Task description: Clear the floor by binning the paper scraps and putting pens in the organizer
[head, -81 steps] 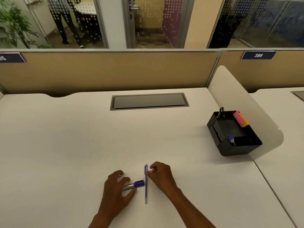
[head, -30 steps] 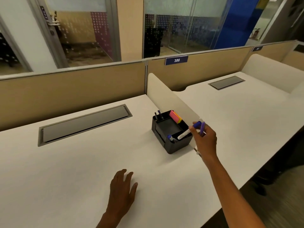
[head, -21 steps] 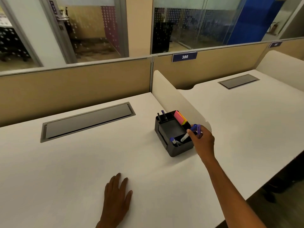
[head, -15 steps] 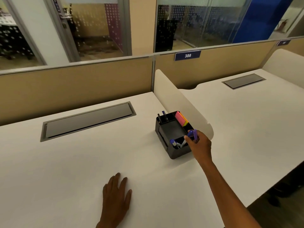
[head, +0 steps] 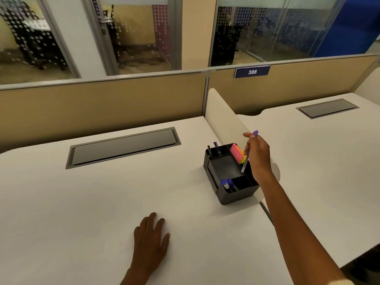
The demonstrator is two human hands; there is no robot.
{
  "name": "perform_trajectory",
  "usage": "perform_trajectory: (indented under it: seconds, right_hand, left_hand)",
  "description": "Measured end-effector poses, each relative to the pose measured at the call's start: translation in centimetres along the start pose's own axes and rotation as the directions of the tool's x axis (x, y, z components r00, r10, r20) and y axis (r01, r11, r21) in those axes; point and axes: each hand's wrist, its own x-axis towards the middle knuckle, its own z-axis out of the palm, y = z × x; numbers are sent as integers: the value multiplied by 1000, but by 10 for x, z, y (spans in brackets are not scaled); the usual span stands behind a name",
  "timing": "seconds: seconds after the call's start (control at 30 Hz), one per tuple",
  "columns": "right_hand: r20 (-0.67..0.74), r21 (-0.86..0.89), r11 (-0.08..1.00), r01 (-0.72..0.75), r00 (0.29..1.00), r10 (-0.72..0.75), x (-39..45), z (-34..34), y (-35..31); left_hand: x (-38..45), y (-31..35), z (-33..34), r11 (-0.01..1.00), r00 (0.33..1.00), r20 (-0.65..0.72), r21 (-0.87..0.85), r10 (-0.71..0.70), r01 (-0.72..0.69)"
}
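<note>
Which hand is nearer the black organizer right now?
Right. The right hand holds a purple pen just above the organizer, at its far-right side; the left hand lies flat on the desk, well short of it.

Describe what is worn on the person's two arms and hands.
Both forearms are bare, and the left hand and right hand wear no gloves, rings or watch. A pale, cream-coloured sleeve edge shows at the right arm's upper end; the left arm shows no sleeve.
</note>
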Motion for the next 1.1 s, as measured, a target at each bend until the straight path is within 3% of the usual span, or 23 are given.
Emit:
perform_trajectory:
  seconds: [0.17,0.3,0.6,0.83,1.1]
  right_hand:
    - [106,-118,982,149,985,-137,27,29,-15]
    - [102,-202,959,197,978,-180,44,49,-8]
    - [164,-488,856,168,981,-99,46,68,43]
    - [114,-437,892,115,991,-72,25,59,44]
    - [137,-267,937,227,971,-196,-57,43,18]
  left_hand:
    - [-1,-2,1,1000,1000,-11,8,4,-4]
    - [0,-1,4,1000,1000,1,1,-12,12]
    - [-5,-3,9,1000,1000,11,9,-5,5]
    - [-9,-7,10,1000,1000,24,16,20,-20]
    - [-24,-16,14,997,998,38,43,55,-57]
